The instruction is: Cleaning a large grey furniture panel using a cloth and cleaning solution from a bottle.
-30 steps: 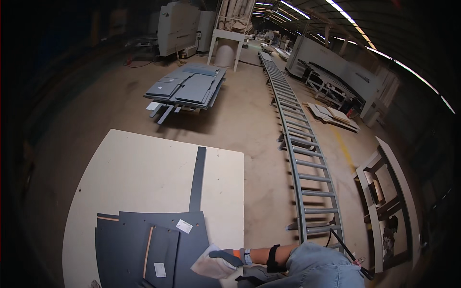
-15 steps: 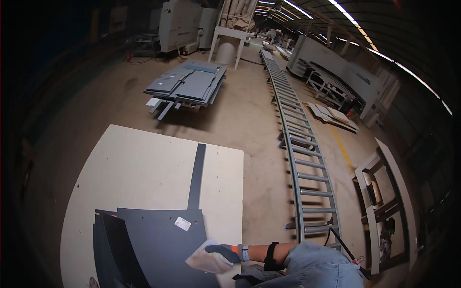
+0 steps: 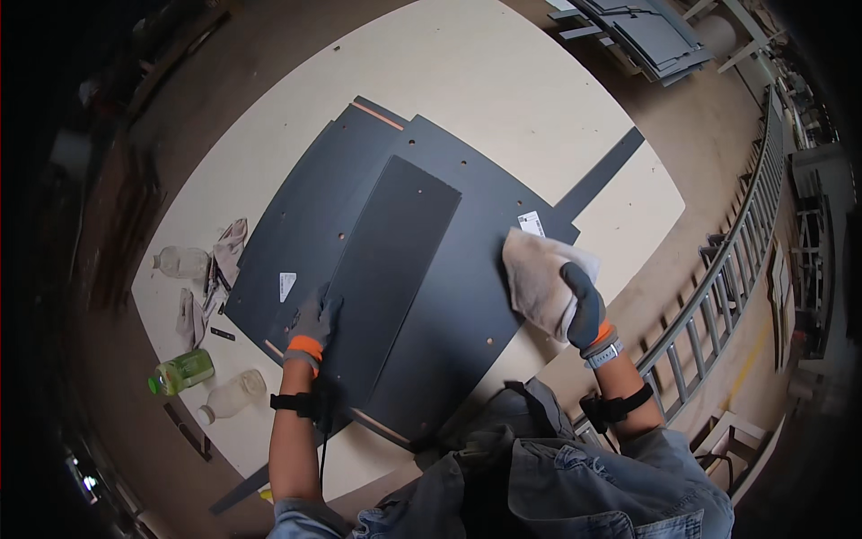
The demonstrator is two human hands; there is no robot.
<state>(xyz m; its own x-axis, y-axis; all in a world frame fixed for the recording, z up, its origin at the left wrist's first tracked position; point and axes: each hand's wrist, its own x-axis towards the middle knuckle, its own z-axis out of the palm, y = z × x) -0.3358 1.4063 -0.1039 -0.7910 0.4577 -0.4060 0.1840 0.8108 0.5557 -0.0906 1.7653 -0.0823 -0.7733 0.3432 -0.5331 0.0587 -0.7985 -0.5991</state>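
Note:
My right hand (image 3: 586, 305), in a grey glove with an orange cuff, is closed on a folded, stained whitish cloth (image 3: 539, 278). The cloth hangs over the right edge of a wide dark grey panel (image 3: 476, 269), by a white label. My left hand (image 3: 314, 325), gloved alike, holds the left long edge of a narrow dark grey panel (image 3: 400, 242); some of its fingers are hard to make out. The narrow panel lies slantwise over the wide panel and another dark panel (image 3: 296, 216) at the left, which bears a second white label.
Beneath is a large cream board (image 3: 449, 72); a dark strip (image 3: 600, 175) juts out at right. At left are a clear bottle (image 3: 182, 262), a green bottle (image 3: 184, 370), a cloudy bottle (image 3: 235, 395) and rags (image 3: 231, 242). A roller conveyor (image 3: 709, 332) runs along the right; stacked panels (image 3: 660, 40) stand beyond.
My view has swung down and left onto the panels, bringing my left hand and the bottles into sight. My right hand still grips the cloth, now by the wide panel's right edge.

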